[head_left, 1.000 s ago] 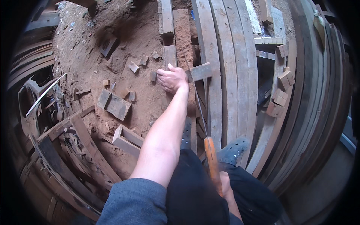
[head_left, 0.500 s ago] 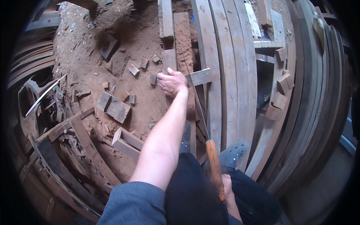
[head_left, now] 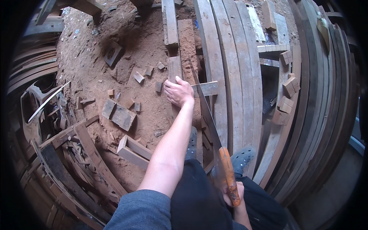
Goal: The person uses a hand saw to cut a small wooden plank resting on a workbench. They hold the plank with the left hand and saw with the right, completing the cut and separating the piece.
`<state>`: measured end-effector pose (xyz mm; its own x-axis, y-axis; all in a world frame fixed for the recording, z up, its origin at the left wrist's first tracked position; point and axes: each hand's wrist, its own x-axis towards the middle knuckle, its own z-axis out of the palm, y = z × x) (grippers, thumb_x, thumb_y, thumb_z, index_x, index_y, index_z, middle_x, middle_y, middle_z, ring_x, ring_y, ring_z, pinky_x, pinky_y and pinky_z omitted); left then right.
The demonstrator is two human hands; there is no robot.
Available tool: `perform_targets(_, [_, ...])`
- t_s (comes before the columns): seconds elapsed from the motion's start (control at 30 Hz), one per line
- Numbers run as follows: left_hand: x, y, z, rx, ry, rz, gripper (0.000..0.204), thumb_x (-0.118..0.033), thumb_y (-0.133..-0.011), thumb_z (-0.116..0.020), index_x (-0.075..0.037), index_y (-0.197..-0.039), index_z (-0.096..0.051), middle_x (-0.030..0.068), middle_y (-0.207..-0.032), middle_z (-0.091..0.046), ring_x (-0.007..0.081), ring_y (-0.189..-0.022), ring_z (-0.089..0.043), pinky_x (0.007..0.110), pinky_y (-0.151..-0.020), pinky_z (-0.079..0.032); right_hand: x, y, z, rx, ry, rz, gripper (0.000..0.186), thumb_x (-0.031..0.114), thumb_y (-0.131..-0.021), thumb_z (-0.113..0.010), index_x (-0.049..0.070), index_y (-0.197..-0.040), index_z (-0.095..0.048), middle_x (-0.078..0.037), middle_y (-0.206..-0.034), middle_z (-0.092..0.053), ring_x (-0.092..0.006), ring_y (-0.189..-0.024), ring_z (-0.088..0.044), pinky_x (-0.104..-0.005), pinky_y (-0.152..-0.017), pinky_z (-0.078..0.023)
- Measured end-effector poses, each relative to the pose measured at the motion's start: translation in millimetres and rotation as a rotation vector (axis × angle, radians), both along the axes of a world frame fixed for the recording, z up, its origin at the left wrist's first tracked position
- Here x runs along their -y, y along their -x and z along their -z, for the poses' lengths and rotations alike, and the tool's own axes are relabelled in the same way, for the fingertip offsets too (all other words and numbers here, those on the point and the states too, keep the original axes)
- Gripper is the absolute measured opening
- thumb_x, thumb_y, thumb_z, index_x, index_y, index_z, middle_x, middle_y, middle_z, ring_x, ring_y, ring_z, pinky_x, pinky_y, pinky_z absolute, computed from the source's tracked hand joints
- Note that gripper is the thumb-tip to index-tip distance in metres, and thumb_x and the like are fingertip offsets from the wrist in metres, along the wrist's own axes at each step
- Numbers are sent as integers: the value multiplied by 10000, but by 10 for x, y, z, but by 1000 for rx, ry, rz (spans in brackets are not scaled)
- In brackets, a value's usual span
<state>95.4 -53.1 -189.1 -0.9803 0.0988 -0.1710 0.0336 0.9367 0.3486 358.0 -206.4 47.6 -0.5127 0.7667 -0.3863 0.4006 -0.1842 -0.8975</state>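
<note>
My left hand (head_left: 179,92) has its fingers curled over a short plank (head_left: 207,89) lying crosswise on longer timber, gripping it near the middle of the picture. A handsaw's long thin blade (head_left: 210,122) crosses the plank just right of my knuckles. At the lower right, the saw's worn orange handle (head_left: 229,172) is in the grip of my right hand (head_left: 236,193), which is partly hidden by it. My feet in grey perforated clogs (head_left: 241,159) are beside the timber, below the plank.
Long planks (head_left: 245,107) run away from me on the right, with small blocks (head_left: 291,86) along a beam. Sandy ground at left holds several offcuts (head_left: 119,115), an open wooden frame (head_left: 132,151) and leaning scrap boards (head_left: 96,153). More timber is stacked along both sides.
The scene sits slightly lower in the picture. The saw handle has shifted a little right and down, and the blade's flat side shows more. My left hand stays on the plank.
</note>
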Motion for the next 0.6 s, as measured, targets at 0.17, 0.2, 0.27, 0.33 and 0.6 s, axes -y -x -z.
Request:
perform_targets(0.17, [-37, 15, -28, 14, 23, -22, 450, -365, -875, -502, 18, -1111, -479, 213, -1131, -549, 356, -1092, -516, 446, -932, -392, 7, 22, -42, 16, -26, -58, 145, -33, -577, -601, 55, -661, -523, -69, -584, -530, -237, -486, -570, -289, -486, -449])
perform_targets(0.2, [-45, 15, -25, 19, 23, -25, 453, -370, -875, -502, 17, -1110, -480, 213, -1131, -549, 356, -1091, -516, 446, -931, -392, 0, 39, -69, 46, -26, -77, 145, -37, -577, -592, 54, -667, -524, -72, -585, -525, -245, -486, -566, -292, -487, -450])
perform_targets(0.27, [-49, 14, -10, 5, 26, -33, 459, -380, -875, -501, 15, -1109, -481, 213, -1132, -550, 355, -1090, -516, 446, -929, -393, -21, 84, -135, 74, -5, -91, 149, -45, -575, -573, 52, -679, -528, -78, -585, -514, -261, -487, -559, -299, -488, -450])
perform_targets(0.33, [-46, 11, 15, -41, 54, -23, 442, -392, -878, -496, -1, -1084, -481, 198, -1087, -558, 348, -1049, -531, 451, -882, -416, -53, 146, -191, 95, 24, -104, 159, -54, -573, -553, 51, -691, -533, -85, -584, -502, -276, -487, -552, -308, -488, -449])
perform_targets(0.6, [-54, 13, 56, -74, 74, -10, 439, -418, -882, -496, -15, -1056, -478, 190, -1044, -565, 343, -1019, -540, 450, -850, -428, 29, 349, -206, 14, 84, -27, 80, 50, -729, -599, -20, -761, -577, -164, -621, -541, -343, -517, -574, -356, -487, -444])
